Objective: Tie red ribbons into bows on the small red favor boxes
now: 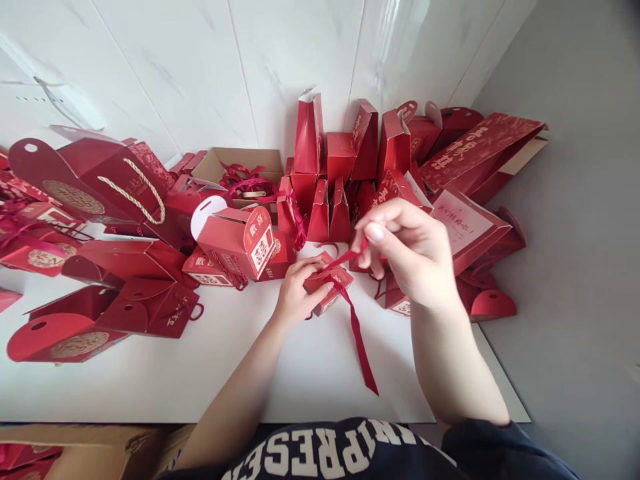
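Note:
In front of me on the white table sits a small red gift box (327, 303) with pale printed characters. My left hand (300, 290) is closed around the box's upper left part, thumb and fingers pressing where a ribbon crosses it. The dark red ribbon (357, 333) has one tail hanging toward me over the tabletop. Its other end stretches up to the right, pinched between the thumb and index finger of my right hand (400, 250), raised above the box. My other right fingers are loosely curled.
Red gift boxes (240, 233) crowd the left side, some with cord handles. Tall red boxes (307, 133) stand against the wall, and larger ones (475, 227) lie at right. A cardboard box (205, 167) holds loose ribbons (245, 180). The white table's (200, 387) front edge is near my body.

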`<state>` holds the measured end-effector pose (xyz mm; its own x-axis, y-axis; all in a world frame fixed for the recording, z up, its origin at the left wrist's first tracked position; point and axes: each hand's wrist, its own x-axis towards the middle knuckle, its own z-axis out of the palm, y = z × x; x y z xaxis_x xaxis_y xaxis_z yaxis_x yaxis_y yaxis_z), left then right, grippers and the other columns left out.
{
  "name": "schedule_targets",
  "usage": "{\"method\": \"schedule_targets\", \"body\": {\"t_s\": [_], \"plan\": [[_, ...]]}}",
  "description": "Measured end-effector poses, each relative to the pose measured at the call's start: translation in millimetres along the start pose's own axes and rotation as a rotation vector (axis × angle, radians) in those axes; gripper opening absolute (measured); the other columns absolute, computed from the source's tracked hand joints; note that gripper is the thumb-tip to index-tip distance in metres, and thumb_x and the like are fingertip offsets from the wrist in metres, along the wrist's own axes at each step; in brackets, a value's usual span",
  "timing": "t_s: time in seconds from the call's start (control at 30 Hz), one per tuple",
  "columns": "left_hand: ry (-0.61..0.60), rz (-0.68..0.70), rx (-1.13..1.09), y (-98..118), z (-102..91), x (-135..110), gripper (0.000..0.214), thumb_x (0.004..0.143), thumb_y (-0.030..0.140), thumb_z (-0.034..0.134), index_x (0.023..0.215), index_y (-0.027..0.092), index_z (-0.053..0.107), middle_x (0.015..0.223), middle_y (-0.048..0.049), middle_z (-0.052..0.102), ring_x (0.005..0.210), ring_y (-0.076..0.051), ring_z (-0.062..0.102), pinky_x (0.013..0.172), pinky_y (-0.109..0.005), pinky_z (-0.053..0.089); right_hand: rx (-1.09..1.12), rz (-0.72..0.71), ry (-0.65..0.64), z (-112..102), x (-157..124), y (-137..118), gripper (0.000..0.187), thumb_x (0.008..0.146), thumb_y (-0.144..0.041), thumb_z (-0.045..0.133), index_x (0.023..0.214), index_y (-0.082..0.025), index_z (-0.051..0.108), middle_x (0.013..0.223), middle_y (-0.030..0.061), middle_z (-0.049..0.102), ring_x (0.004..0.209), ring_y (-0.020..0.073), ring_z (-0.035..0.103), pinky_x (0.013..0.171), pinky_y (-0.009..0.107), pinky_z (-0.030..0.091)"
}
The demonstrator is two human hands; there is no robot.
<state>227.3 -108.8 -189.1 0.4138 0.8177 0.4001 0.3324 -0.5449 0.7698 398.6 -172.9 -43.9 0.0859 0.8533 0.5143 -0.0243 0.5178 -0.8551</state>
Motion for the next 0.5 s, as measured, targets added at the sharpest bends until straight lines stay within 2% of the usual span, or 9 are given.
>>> {"method": "schedule_targets", "body": {"t_s": [0.13,0.27,0.37,0.43,0.5], "plan": [[0.004,0.007,-0.006,-1.8,1.1,-0.2,0.031,0.080,0.025,0.071,0.111,0.024,0.068,0.127,-0.0055,0.062,0.118,-0.022,0.059,0.107,-0.042,0.046,0.078,-0.080,-0.083,-28.9,-42.7,-4.6,0.004,0.090,-0.019,0.062,0.090,-0.019,0.067,0.065,0.0003,0.063,0.045,0.0097,0.055,0.035,0.020,0.043],[0.035,0.062,0.140,2.2,0.3,-0.2,0.028,0.083,0.022,0.066,0.110,0.026,0.070,0.125,-0.0036,0.065,0.116,-0.023,0.059,0.103,-0.042,0.048,0.151,0.066,-0.095,-59.8,-81.7,7.1,0.017,0.095,-0.029,0.055,0.095,-0.017,0.067,0.074,0.0048,0.065,0.053,0.0133,0.060,0.038,0.023,0.048],[0.045,0.120,0.354,15.1,-3.6,2.6,0.025,0.086,0.022,0.061,0.109,0.025,0.071,0.120,-0.0025,0.069,0.116,-0.026,0.058,0.101,-0.047,0.047,0.136,0.121,-0.040,-68.4,-96.7,11.1,0.021,0.097,-0.032,0.051,0.094,-0.017,0.067,0.074,0.0049,0.064,0.056,0.0139,0.061,0.039,0.023,0.047],[-0.016,0.144,0.457,25.2,-7.1,6.4,0.029,0.087,0.022,0.059,0.113,0.024,0.069,0.121,-0.0031,0.069,0.113,-0.027,0.059,0.097,-0.047,0.048,0.100,0.103,-0.013,-68.3,-101.6,8.3,0.023,0.096,-0.035,0.052,0.092,-0.018,0.067,0.072,0.0039,0.064,0.056,0.0137,0.060,0.042,0.024,0.048],[-0.109,0.167,0.499,32.1,-10.0,10.7,0.034,0.087,0.022,0.057,0.120,0.023,0.066,0.128,-0.0043,0.066,0.114,-0.027,0.059,0.096,-0.046,0.049,0.017,0.164,-0.019,-67.5,-105.7,4.2,0.023,0.097,-0.036,0.052,0.093,-0.019,0.066,0.065,0.0018,0.064,0.053,0.0136,0.060,0.048,0.025,0.049]]}}
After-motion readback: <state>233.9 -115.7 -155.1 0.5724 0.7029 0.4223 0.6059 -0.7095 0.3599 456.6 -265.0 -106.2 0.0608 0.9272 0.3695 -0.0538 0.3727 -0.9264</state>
